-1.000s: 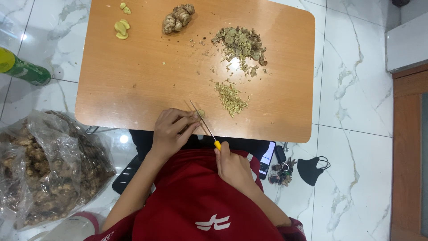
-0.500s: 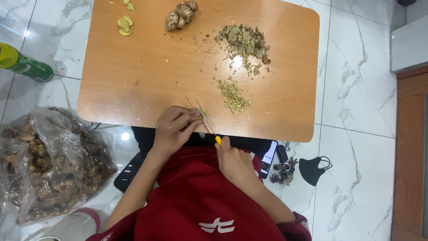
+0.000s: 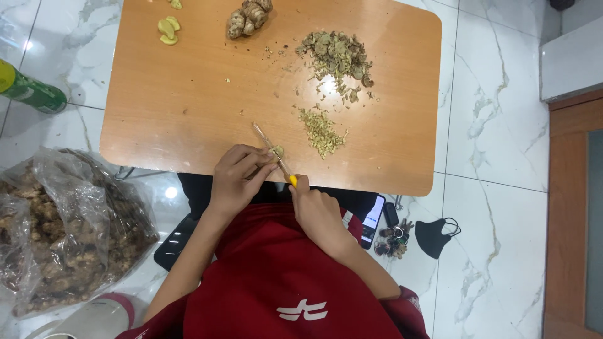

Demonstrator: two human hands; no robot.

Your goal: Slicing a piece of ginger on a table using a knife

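Head view: our left hand (image 3: pixel 235 179) pinches a small ginger piece (image 3: pixel 277 150), lower centre on the table (image 3: pixel 188 107); right hand (image 3: pixel 317 210) grips the knife (image 3: pixel 271 150). Piece looks firm, light, maybe slippery; hold its sides.

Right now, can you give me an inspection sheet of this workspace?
Surface: wooden table, rounded corners, scraps scattered on it.
Job's things: small piece of ginger at the near edge; knife with a yellow handle across it.
Clutter: whole ginger root, peeled pieces, pile of peelings, small chopped heap.
Grips: left hand pins the ginger piece; right hand holds the knife handle.
Cables: nothing seen.
Surroundings: marble tile floor, plastic bag of ginger, green bottle, phone, keys, black face mask.
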